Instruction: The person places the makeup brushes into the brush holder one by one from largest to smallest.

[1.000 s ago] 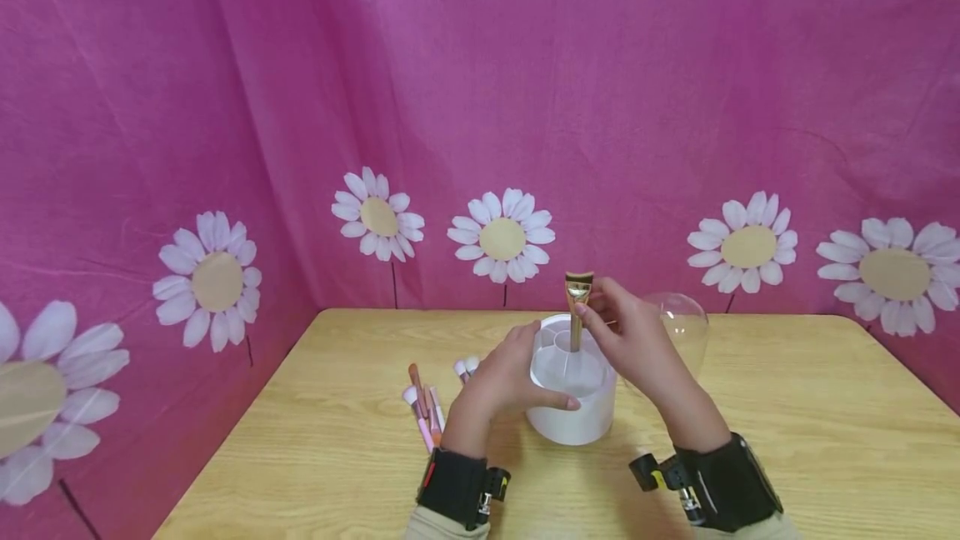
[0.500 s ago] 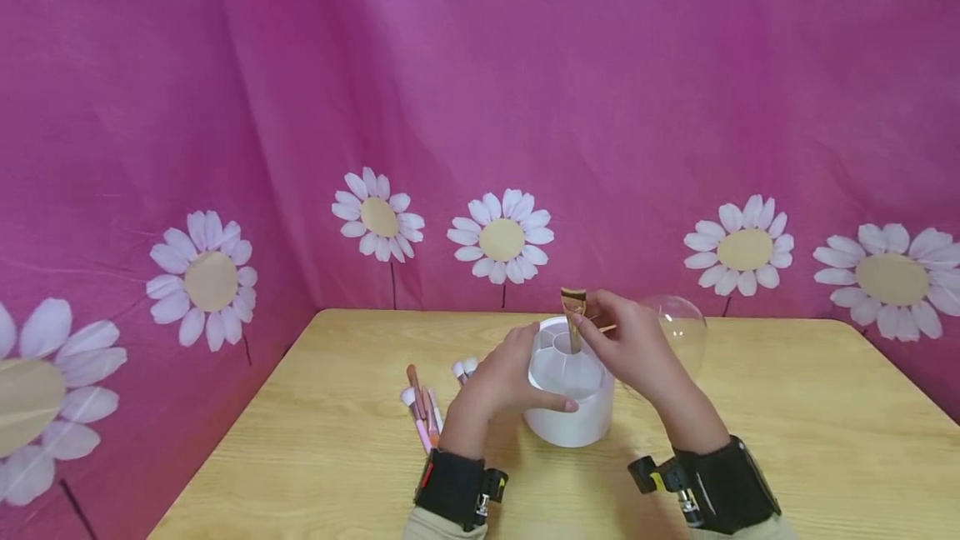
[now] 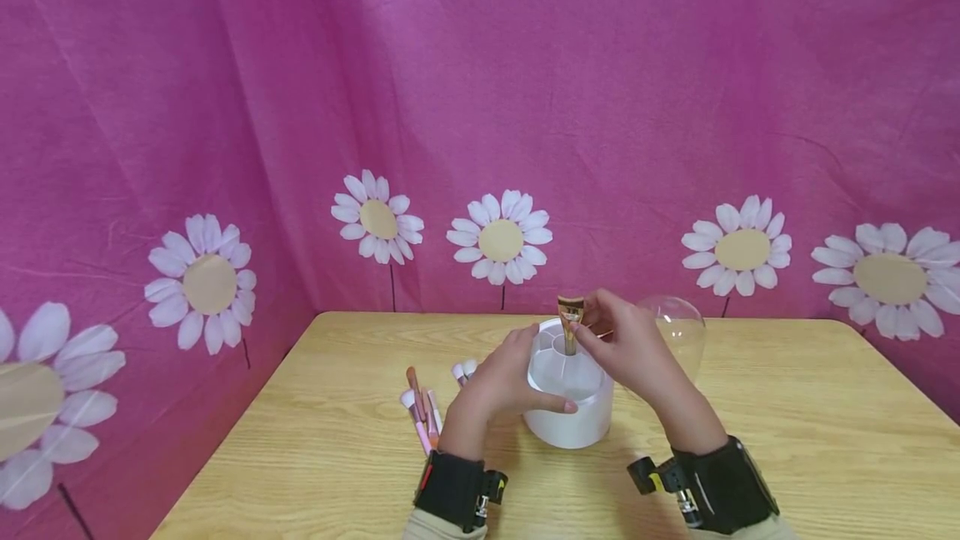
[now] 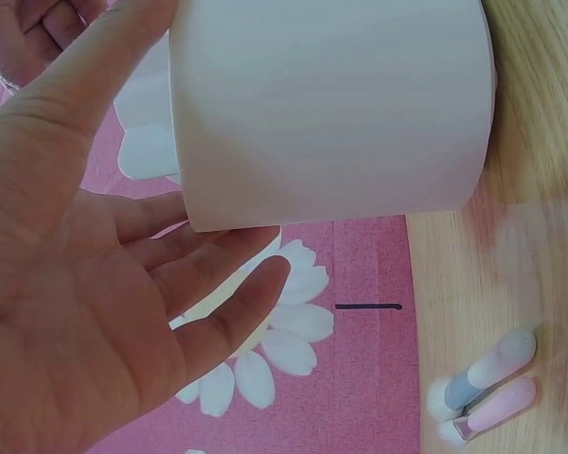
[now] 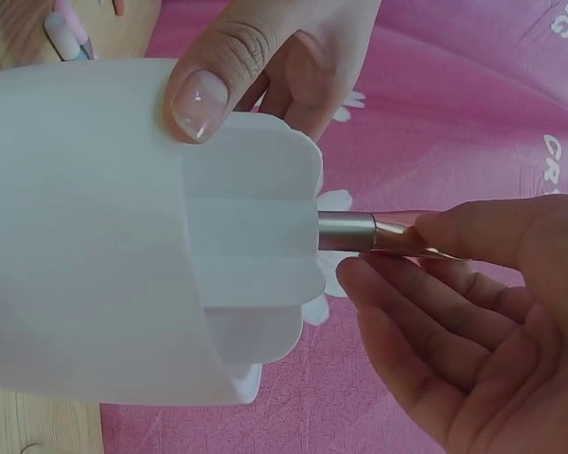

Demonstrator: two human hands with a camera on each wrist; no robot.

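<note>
A white round makeup brush holder (image 3: 573, 427) with inner dividers stands on the table. My left hand (image 3: 510, 377) holds it from the left, thumb across its front and fingers on the far side. My right hand (image 3: 630, 344) pinches a gold makeup brush (image 3: 571, 312) near its flared head. The brush stands upright, its lower end down inside the holder's dividers. In the right wrist view, its silver handle (image 5: 346, 231) comes out past the scalloped divider (image 5: 256, 208), and the left thumb (image 5: 197, 106) rests at the holder's rim.
Several makeup brushes (image 3: 422, 417), pink and brown, lie left of my left wrist. Two pale-tipped brushes (image 3: 465, 370) lie behind that hand. A clear dome (image 3: 682, 332) stands behind my right hand, near the back edge of the wooden table (image 3: 787, 407).
The gold brush has gone lower into the holder, my right hand moving down and slightly left with it. My left hand keeps its hold on the holder.
</note>
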